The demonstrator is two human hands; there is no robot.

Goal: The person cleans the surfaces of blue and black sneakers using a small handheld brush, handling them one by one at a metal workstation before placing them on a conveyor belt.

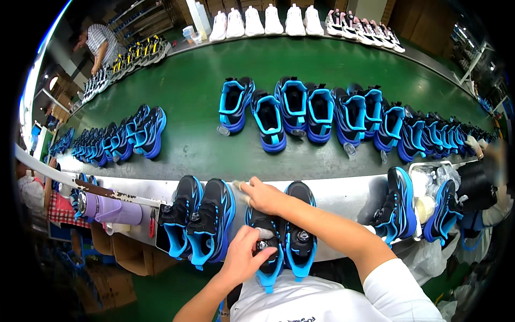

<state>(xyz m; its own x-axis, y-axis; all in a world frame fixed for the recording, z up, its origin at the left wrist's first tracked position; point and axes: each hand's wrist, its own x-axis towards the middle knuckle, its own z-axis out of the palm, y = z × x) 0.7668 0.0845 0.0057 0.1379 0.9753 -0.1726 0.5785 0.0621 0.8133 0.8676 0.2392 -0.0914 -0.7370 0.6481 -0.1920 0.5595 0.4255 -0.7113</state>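
Note:
A black and blue sneaker (270, 264) with a round dial on its tongue lies on the pale ledge right before me, toe pointing away. My left hand (241, 256) is closed around its dial and tongue area, with thumb and fingers on either side. Over the toe of that shoe reaches my right hand (264, 196), its thumb and forefinger stretched out and apart, pale coverings on the tips; nothing shows between them. Its mate (300, 240) lies close on the right, partly under my right forearm. To the left rests another matching pair of sneakers (213, 214).
Rows of matching shoes (320, 115) stand on the green conveyor belt (188, 80). White sneakers (273, 21) line the far edge. A purple tumbler (120, 210) and red pliers (152, 222) lie left; a white basket (426, 206) with clear plastic stands right. Other people work nearby.

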